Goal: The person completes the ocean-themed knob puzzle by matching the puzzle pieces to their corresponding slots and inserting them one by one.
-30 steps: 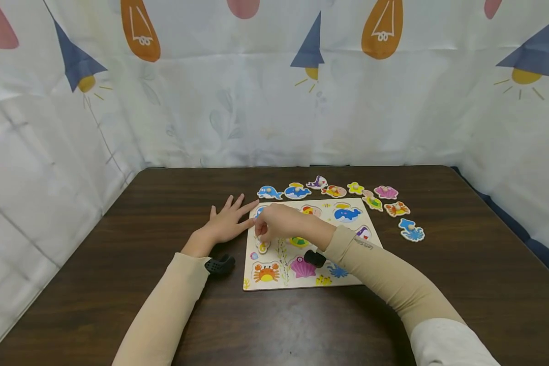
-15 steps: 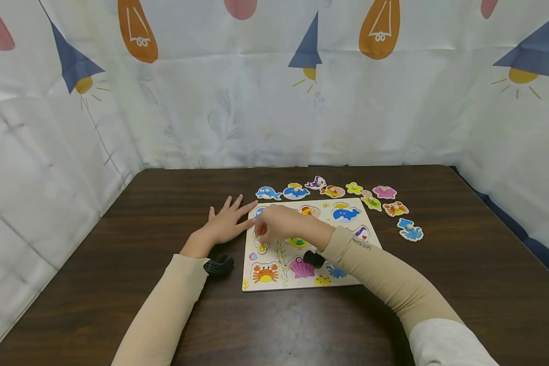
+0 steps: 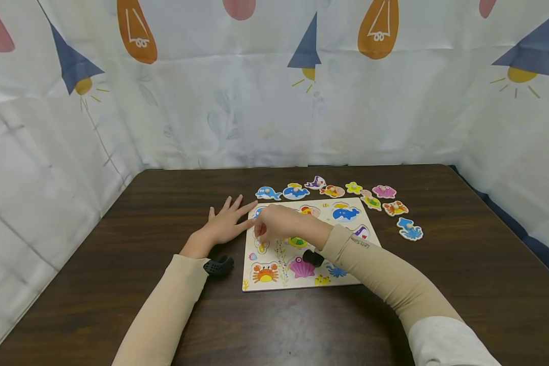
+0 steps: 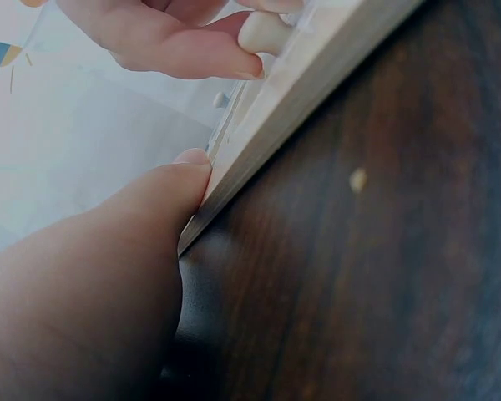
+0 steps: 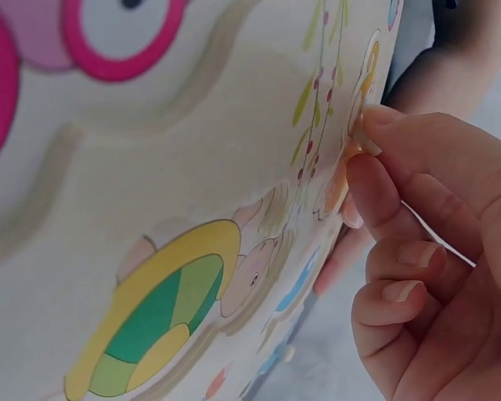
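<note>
Bench (image 3: pixel 96 284): I see dark brown wood under it all, from one side to the other.
Left hand (image 3: pixel 221 224): its fingers are spread wide, and its thumb touches the board's left edge. A black band (image 3: pixel 219 266) is on that wrist.
Board (image 3: pixel 297 283): it lies flat in the middle of the bench. Near its front I see a crab picture (image 3: pixel 265 274), then a shell picture (image 3: pixel 302 268).
Knob (image 4: pixel 265 33): it is small and pale, over the left part of the board. I can't tell which piece it belongs to, as fingers cover most of it.
Right hand (image 3: pixel 279 222): it reaches over the board and pinches the knob between thumb and finger.
Loose pieces: behind the board, I see a whale (image 3: pixel 268 193), a second whale (image 3: pixel 296 192), a purple fish (image 3: pixel 316 183), a red fish (image 3: pixel 332 191) and a star (image 3: pixel 354 188).
Right end: the loose pieces curve round past a turtle (image 3: pixel 371 202), a pink shell (image 3: pixel 385 192) and a crab (image 3: pixel 395 208) to a blue octopus (image 3: pixel 410 232).
</note>
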Demonstrator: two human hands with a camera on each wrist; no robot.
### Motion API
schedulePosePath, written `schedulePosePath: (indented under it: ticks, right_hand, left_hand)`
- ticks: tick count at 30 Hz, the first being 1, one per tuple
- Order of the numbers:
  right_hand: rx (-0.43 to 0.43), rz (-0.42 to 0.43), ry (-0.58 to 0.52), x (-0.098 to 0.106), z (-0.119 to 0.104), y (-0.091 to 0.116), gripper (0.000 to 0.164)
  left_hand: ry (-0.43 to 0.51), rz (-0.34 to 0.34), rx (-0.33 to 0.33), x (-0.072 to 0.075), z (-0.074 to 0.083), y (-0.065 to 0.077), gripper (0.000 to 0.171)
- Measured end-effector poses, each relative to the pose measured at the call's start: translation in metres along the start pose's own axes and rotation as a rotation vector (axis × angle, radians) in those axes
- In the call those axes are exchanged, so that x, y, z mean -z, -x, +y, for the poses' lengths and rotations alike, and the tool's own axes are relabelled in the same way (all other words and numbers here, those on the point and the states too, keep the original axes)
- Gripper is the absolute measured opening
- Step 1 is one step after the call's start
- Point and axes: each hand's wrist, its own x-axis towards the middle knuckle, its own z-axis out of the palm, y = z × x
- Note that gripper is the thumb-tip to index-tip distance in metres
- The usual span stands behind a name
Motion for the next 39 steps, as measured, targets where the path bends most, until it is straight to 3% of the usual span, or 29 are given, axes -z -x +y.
schedulePosePath:
  ticks: [7, 15, 31, 39]
  right_hand:
    - [0.005, -0.004, -0.006, 0.002, -0.001, 0.001, 0.005]
    - [0.057, 0.051, -0.039, 0.011, 0.006, 0.009, 0.012]
    - [0.088, 0.177, -0.125, 0.029, 0.03, 0.045, 0.012]
    - [0.051, 0.232, -0.193, 0.037, 0.045, 0.072, 0.013]
  left_hand:
    - [0.01, 0.004, -0.011, 0.001, 0.001, 0.002, 0.069]
    - [0.01, 0.008, -0.008, 0.0, 0.002, 0.003, 0.069]
    - [0.004, 0.01, 0.006, 0.002, 0.003, 0.005, 0.07]
    - [0.01, 0.013, 0.003, 0.001, 0.004, 0.006, 0.07]
